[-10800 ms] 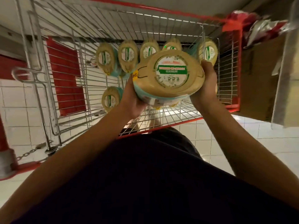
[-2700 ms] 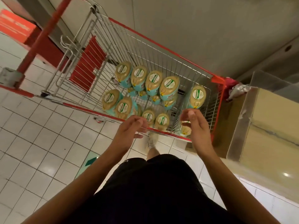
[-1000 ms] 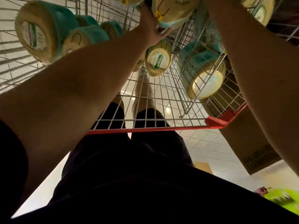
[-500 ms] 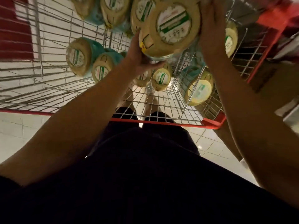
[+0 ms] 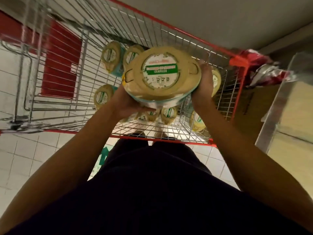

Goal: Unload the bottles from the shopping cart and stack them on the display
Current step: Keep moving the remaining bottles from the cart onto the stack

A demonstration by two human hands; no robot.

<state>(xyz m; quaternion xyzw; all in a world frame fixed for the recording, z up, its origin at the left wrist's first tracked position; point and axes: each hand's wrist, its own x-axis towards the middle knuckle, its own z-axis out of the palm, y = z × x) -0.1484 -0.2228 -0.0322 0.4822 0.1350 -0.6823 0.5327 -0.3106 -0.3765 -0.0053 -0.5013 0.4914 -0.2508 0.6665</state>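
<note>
- The left hand (image 5: 130, 106) cups the bottle (image 5: 160, 73) from below, its fingers (image 5: 147, 109) curled under the lower edge. The right hand (image 5: 202, 85) grips the opposite side.
- One bottle is held, with its round label facing up. It is raised above the shopping cart (image 5: 160, 139).
- At least seven more bottles (image 5: 103, 96) lie in the basket. Two are beyond the left fingers, one is to their left and at least two are beneath. One is behind the right hand and one is beside the right wrist.
- Left of the fingers is a red seat flap (image 5: 61, 65).
- Right of the fingers, past the cart's wire wall, stands a cardboard box (image 5: 250, 106) with red and silver packets (image 5: 265, 70) above it.
- A white tiled floor (image 5: 25, 158) lies beneath.
</note>
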